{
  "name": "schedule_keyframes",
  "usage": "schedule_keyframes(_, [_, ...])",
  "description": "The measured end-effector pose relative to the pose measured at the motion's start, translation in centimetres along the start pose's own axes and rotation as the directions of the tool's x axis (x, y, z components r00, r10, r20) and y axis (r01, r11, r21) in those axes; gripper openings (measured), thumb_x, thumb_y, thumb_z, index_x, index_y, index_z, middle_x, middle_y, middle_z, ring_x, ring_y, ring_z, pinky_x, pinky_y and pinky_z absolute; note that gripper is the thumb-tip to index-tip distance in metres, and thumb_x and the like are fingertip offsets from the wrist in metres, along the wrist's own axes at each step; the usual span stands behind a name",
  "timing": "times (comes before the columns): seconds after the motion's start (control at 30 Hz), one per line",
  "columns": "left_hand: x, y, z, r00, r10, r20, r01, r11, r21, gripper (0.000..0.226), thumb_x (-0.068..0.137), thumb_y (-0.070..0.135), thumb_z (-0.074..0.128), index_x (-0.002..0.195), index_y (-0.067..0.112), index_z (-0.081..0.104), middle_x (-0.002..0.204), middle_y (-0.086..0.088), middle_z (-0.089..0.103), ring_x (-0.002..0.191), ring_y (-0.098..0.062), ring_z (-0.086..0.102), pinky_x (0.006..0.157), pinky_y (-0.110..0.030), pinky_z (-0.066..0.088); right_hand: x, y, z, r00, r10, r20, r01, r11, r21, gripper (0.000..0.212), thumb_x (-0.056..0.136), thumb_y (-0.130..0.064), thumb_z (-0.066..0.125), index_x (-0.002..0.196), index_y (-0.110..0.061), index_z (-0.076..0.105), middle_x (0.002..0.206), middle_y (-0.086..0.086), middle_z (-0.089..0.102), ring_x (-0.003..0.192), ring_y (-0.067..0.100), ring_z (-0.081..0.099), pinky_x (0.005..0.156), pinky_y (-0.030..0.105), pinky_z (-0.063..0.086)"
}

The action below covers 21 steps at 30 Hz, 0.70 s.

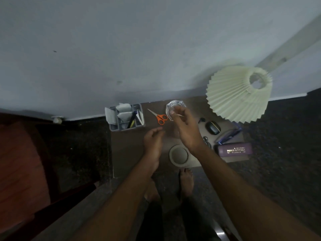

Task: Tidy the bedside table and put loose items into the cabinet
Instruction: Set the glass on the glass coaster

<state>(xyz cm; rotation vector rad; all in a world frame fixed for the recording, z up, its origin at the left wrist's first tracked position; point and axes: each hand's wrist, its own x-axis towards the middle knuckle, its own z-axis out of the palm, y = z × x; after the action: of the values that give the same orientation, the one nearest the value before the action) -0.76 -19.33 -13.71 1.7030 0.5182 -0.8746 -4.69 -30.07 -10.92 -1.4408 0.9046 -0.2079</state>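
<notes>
The brown bedside table (128, 153) is seen from above. My right hand (186, 131) is closed around a clear drinking glass (175, 106) near the table's back edge, with the thumb at the rim; a thin pale stick shows by the fingers. My left hand (152, 141) hovers open over the table's middle, holding nothing. Orange-handled scissors (160, 118) lie just left of the glass. A round beige coaster (178, 154) sits near the front edge, between my forearms. The cabinet below is hidden.
A grey organiser (125, 117) with papers and pens stands at the back left. On the right are a black earbud case (212, 127), blue-framed spectacles (229, 134), a purple spectacle case (233, 149) and a pleated lampshade (239, 94). A red bed (20, 162) lies left.
</notes>
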Motion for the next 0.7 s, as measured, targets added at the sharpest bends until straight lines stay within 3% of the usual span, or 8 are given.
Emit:
schedule_keyframes(0.13, [0.1, 0.2, 2.3, 0.997, -0.008, 0.073, 0.006, 1.0, 0.027, 0.021, 0.095, 0.009, 0.058, 0.113, 0.01, 0.068, 0.104, -0.005, 0.064, 0.097, -0.018, 0.055, 0.097, -0.04, 0.049, 0.4, 1.2, -3.0, 0.999, 0.006, -0.032, -0.007, 1.0, -0.014, 0.023, 0.097, -0.031, 0.065, 0.119, -0.024, 0.064, 0.118, -0.01, 0.067, 0.105, 0.0, 0.064, 0.088, 0.018, 0.051])
schedule_keyframes(0.23, [0.6, 0.3, 3.3, 0.993, -0.059, 0.099, 0.057, 0.998, 0.023, 0.01, 0.095, 0.012, 0.059, 0.09, 0.018, 0.065, 0.09, -0.001, 0.063, 0.095, -0.021, 0.054, 0.087, -0.035, 0.045, 0.7, 2.3, -4.6, 0.998, 0.009, -0.06, -0.011, 0.999, -0.036, 0.03, 0.097, -0.035, 0.065, 0.122, -0.019, 0.063, 0.119, -0.008, 0.068, 0.112, 0.006, 0.064, 0.095, 0.025, 0.052])
schedule_keyframes(0.3, [0.8, 0.3, 3.7, 0.987, -0.121, 0.109, 0.119, 0.993, 0.026, 0.012, 0.094, 0.016, 0.06, 0.083, 0.019, 0.062, 0.083, 0.001, 0.06, 0.086, -0.022, 0.055, 0.077, -0.033, 0.046, 0.9, 3.2, -5.2, 0.996, 0.04, -0.074, -0.041, 0.999, -0.011, 0.029, 0.096, -0.037, 0.066, 0.12, -0.021, 0.064, 0.115, -0.009, 0.07, 0.108, 0.003, 0.066, 0.089, 0.022, 0.053])
schedule_keyframes(0.37, [0.9, 0.3, 4.0, 0.971, -0.196, 0.139, 0.193, 0.981, 0.031, 0.007, 0.095, 0.025, 0.061, 0.094, 0.019, 0.064, 0.088, 0.0, 0.061, 0.083, -0.022, 0.059, 0.073, -0.031, 0.05, 1.2, 4.1, -5.4, 0.993, 0.091, -0.08, -0.09, 0.996, 0.017, 0.026, 0.094, -0.039, 0.067, 0.115, -0.024, 0.065, 0.106, -0.012, 0.072, 0.097, -0.004, 0.067, 0.079, 0.014, 0.051])
schedule_keyframes(0.43, [1.1, 0.2, 4.2, 0.947, -0.263, 0.186, 0.258, 0.965, 0.051, 0.025, 0.096, 0.034, 0.059, 0.115, 0.019, 0.063, 0.103, 0.0, 0.063, 0.096, -0.027, 0.062, 0.081, -0.034, 0.053, 1.5, 4.8, -5.5, 0.986, 0.151, -0.068, -0.149, 0.988, 0.035, 0.027, 0.093, -0.043, 0.067, 0.113, -0.026, 0.067, 0.102, -0.013, 0.074, 0.093, -0.006, 0.069, 0.076, 0.013, 0.05])
schedule_keyframes(0.5, [1.4, 0.3, 4.5, 0.933, -0.292, 0.21, 0.285, 0.956, 0.065, 0.036, 0.095, 0.041, 0.058, 0.124, 0.021, 0.06, 0.111, -0.001, 0.063, 0.103, -0.029, 0.063, 0.086, -0.036, 0.053, 1.8, 5.4, -5.5, 0.978, 0.207, -0.038, -0.205, 0.978, 0.044, 0.033, 0.091, -0.049, 0.066, 0.113, -0.024, 0.069, 0.104, -0.009, 0.076, 0.097, 0.002, 0.071, 0.082, 0.023, 0.054])
schedule_keyframes(0.6, [1.7, 0.4, 5.1, 0.924, -0.304, 0.231, 0.296, 0.953, 0.07, 0.04, 0.094, 0.046, 0.058, 0.124, 0.019, 0.061, 0.105, -0.003, 0.066, 0.101, -0.029, 0.065, 0.089, -0.038, 0.055, 2.3, 5.8, -5.3, 0.963, 0.267, -0.024, -0.266, 0.963, 0.037, 0.048, 0.083, -0.059, 0.064, 0.108, -0.019, 0.072, 0.103, 0.001, 0.077, 0.099, 0.018, 0.073, 0.095, 0.046, 0.056])
schedule_keyframes(0.7, [2.3, 0.4, 5.7, 0.918, -0.308, 0.25, 0.301, 0.951, 0.065, 0.039, 0.092, 0.047, 0.059, 0.119, 0.019, 0.062, 0.11, -0.004, 0.065, 0.107, -0.029, 0.064, 0.096, -0.04, 0.054, 2.8, 5.9, -5.1, 0.939, 0.343, -0.005, -0.343, 0.939, 0.02, 0.05, 0.08, -0.062, 0.062, 0.1, -0.018, 0.074, 0.098, 0.004, 0.077, 0.097, 0.023, 0.073, 0.095, 0.054, 0.055])
